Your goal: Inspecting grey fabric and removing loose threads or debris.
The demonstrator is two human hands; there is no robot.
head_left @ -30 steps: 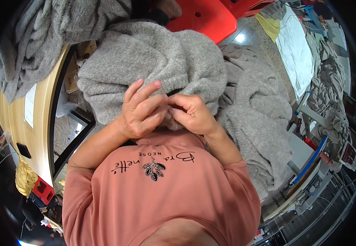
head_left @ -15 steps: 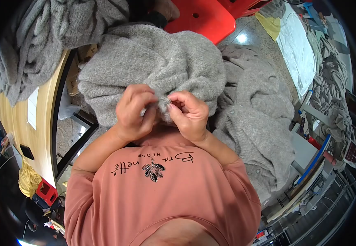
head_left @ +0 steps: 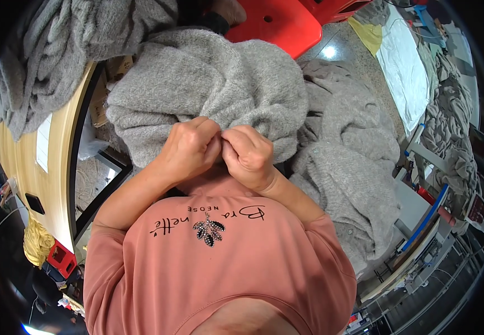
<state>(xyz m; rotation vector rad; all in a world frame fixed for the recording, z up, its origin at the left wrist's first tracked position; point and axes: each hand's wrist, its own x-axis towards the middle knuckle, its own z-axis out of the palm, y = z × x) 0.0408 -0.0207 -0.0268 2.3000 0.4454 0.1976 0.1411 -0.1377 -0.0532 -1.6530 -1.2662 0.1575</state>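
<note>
A bulky heap of fuzzy grey knit garment (head_left: 197, 72) lies bunched in front of my body. At its near edge, my left hand (head_left: 189, 148) is closed with thumb and fingers pinched together. My right hand (head_left: 248, 155) is closed the same way right beside it, the fingertips of both nearly meeting. Both grip the near edge of the knit; the bit between the fingertips is mostly hidden by the knuckles.
More grey knit pieces (head_left: 353, 167) are piled to my right. Another grey heap (head_left: 58, 61) hangs over a wooden table (head_left: 21, 145) at the left, where a black phone (head_left: 35, 204) lies. Beyond the garment stands a red stool (head_left: 278, 25); a white sheet (head_left: 401, 78) is at far right.
My hands have drawn closer together, and their fingers have curled in more tightly. The bit of knit visible between them before is now covered. The heap has barely shifted.
</note>
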